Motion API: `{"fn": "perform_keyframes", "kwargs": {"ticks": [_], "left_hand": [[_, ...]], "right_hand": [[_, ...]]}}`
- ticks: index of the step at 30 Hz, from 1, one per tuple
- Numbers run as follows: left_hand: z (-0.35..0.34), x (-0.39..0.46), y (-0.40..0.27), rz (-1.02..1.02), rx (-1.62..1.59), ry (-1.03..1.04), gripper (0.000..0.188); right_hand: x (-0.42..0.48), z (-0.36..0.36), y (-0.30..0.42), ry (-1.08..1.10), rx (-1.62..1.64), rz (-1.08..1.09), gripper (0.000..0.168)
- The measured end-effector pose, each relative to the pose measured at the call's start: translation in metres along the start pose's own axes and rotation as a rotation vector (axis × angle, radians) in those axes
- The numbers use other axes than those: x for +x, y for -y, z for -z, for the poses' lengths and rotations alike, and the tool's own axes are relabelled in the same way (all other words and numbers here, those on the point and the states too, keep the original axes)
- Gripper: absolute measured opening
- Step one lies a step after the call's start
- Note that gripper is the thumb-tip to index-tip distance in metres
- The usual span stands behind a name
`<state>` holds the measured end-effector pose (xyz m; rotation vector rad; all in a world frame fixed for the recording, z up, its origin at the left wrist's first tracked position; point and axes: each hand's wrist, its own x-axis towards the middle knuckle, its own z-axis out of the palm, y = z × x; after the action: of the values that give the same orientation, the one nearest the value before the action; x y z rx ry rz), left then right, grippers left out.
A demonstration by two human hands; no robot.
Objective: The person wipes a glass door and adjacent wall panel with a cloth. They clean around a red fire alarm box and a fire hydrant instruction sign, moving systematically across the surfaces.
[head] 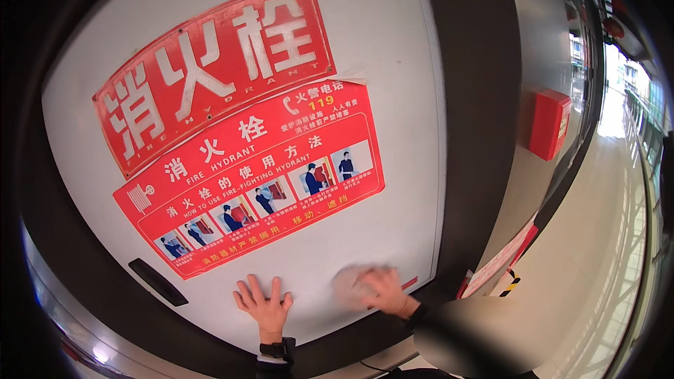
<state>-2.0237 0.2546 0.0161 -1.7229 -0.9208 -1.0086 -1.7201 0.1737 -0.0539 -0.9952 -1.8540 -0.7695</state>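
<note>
A white fire hydrant cabinet door (405,168) fills the middle of the view. It bears a red metal sign (216,73) above a red instruction sticker (253,179) whose upper right corner is peeling. My left hand (263,305), with a black band at the wrist, rests with spread fingers against the door below the sticker. To its right, my right hand (387,289) is blurred by motion and holds a pale, blurred cloth-like thing (350,287) against the door's lower part. A black recessed handle (158,281) lies left of my left hand.
Dark framing (474,116) surrounds the door. A red box (549,125) is fixed to the wall at the right. Below it stand a red-and-white panel (500,263) and something with black and yellow stripes (512,283). A corridor floor (590,221) with a railing runs along the far right.
</note>
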Motion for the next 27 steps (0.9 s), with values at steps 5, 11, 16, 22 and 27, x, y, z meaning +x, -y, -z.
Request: {"fn": "perform_keyframes", "kwargs": {"ticks": [5, 11, 16, 22, 27], "left_hand": [[0.0, -0.003, -0.005, 0.017, -0.004, 0.013, 0.047], [-0.01, -0.001, -0.012, 0.014, -0.032, -0.024, 0.048], [-0.001, -0.007, 0.001, -0.033, 0.014, 0.003, 0.047], [-0.004, -0.014, -0.005, -0.01, 0.004, -0.018, 0.045], [-0.009, -0.007, -0.013, 0.0, -0.021, -0.066, 0.043]], "right_hand": [[0.06, 0.044, -0.044, -0.564, -0.112, -0.665, 0.046], [0.012, -0.023, 0.036, -0.389, 0.6, -0.691, 0.042], [-0.002, -0.016, 0.023, -0.071, 0.049, -0.035, 0.042], [-0.011, 0.014, -0.026, -0.574, -0.032, -1.008, 0.058], [-0.099, -0.043, 0.005, -0.672, -0.019, -1.579, 0.072]]}}
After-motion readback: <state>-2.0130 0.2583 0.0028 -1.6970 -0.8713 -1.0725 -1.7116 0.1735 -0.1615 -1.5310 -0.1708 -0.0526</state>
